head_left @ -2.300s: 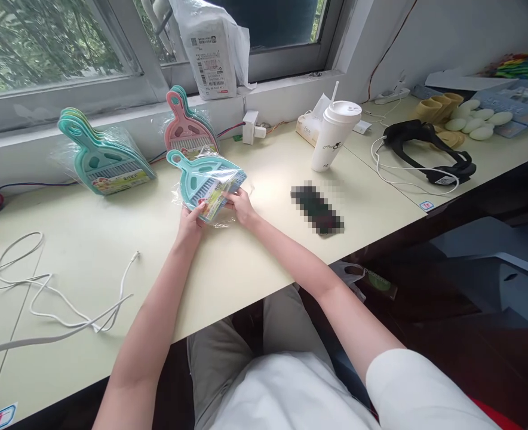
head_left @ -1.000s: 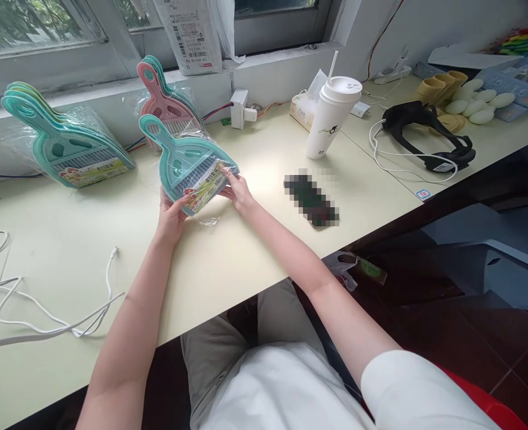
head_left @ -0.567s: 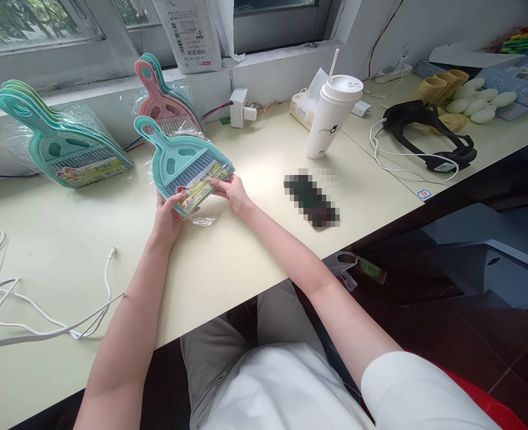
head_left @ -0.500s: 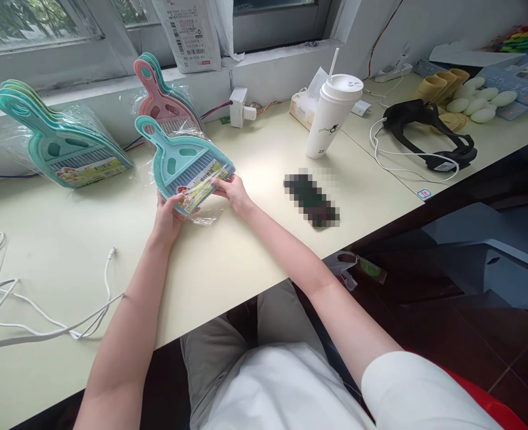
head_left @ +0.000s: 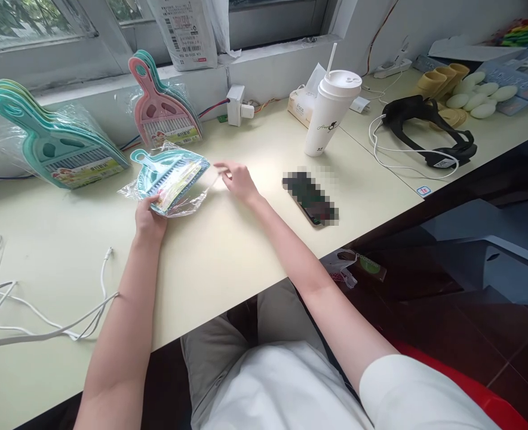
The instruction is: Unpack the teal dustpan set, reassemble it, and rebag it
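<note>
A teal dustpan and brush set (head_left: 168, 179) in a clear plastic bag (head_left: 187, 207) is tilted low over the table, its label facing up. My left hand (head_left: 151, 220) grips its near-left corner, thumb on top. To the right of the set, my right hand (head_left: 241, 182) has its fingers pinched at the bag's stretched-out edge. Behind it, a pink dustpan set (head_left: 159, 110) leans at the wall in front of other teal ones. Farther left stands a stack of teal dustpan sets (head_left: 58, 143), also in plastic.
On the right are a white cup with a straw (head_left: 332, 113), a tissue box (head_left: 300, 106), a blurred phone (head_left: 311, 198) and a black head strap (head_left: 429, 134). White cables (head_left: 44, 328) lie at the left. A plug adapter (head_left: 237, 106) sits at the wall.
The teal set has been lowered and tipped flatter. My right hand has let go of the set's right side and moved right, drawing out the bag's edge. My left hand has shifted slightly left.
</note>
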`<state>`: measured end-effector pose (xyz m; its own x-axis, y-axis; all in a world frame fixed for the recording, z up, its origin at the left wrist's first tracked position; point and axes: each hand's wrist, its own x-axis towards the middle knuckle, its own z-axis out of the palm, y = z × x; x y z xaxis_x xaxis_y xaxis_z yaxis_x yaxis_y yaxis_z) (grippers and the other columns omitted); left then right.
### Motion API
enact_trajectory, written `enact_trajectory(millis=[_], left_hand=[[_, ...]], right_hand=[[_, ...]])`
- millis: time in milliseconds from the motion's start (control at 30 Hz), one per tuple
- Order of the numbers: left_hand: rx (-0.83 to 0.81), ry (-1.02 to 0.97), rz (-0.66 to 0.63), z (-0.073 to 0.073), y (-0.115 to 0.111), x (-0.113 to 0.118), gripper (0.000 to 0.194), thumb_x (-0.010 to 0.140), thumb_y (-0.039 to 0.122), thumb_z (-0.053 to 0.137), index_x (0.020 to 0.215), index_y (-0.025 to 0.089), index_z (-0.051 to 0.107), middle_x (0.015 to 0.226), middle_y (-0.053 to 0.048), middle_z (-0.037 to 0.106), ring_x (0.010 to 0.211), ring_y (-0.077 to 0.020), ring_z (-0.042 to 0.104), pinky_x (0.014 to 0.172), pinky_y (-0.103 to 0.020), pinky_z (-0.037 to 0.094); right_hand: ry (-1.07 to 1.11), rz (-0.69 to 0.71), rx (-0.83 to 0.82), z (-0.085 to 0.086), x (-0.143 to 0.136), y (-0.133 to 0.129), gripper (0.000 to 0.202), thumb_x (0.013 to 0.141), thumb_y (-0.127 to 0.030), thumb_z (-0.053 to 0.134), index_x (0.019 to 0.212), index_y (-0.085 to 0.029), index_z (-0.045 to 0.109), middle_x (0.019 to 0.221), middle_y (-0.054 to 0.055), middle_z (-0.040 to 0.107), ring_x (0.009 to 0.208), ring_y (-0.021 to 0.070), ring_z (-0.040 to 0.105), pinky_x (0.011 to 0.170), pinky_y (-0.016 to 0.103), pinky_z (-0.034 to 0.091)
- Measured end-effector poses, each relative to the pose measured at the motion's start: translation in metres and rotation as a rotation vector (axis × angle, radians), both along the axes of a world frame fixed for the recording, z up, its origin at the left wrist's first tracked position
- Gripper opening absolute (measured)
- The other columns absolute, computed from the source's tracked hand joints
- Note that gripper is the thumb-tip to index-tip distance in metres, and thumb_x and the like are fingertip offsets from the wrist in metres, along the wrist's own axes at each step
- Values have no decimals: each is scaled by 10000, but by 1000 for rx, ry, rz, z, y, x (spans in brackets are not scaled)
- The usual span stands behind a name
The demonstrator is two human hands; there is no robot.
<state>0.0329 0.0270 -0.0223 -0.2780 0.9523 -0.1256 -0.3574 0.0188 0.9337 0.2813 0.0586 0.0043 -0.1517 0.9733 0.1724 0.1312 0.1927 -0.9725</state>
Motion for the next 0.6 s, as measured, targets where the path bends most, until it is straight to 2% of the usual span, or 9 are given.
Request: enact_trajectory(millis=[67,133,233,367,500,600], left_hand=[[3,-11,-7,3,-1,0,352,717,146,514,1067,109,511,1087,-129,672,1059,-257,641,875,-422,589],[14,-12,-36,5,-3,2,337,722,153,512,1055,105,529,1079,-133,676,1100,-272,626,868,-416,596],[-53,-15,-58,8,-5,2,321,736,144,515,1050,88,551,1086,-145,674,1078,-284,635,728,-342,617],[-138,4,-93,13,-8,1,284,789,134,538,1069,89,565,1088,-132,668,959,-245,665,505,-214,554],[-150,34,-158,18,-11,-1,185,837,146,580,1015,98,585,1039,-114,664,824,-179,666,515,-189,567],[-109,78,-273,18,-12,-3,238,774,119,660,1009,102,618,1049,-108,672,773,-167,661,554,-216,591]], right_hand=[[-83,-29,187,0,0,-2,273,888,-151,631,1098,-306,712,1404,-22,585,1416,235,450,1162,459,407],[-164,8,274,-3,-1,-1,334,874,-138,646,1131,-343,704,1462,-64,531,1493,227,321,1209,491,321],[-221,58,299,-11,0,6,233,878,-171,663,1023,-332,747,1377,-50,610,1459,224,381,1213,487,304],[-185,41,286,-19,3,15,148,921,-289,636,910,-336,777,1280,-38,674,1374,226,488,1184,465,339],[-140,-15,329,-16,3,14,136,908,-284,654,886,-332,779,1347,-51,631,1408,223,445,1184,451,322],[-100,-20,280,-16,1,12,143,912,-292,645,854,-311,774,1260,-33,681,1337,221,518,1153,424,359]])
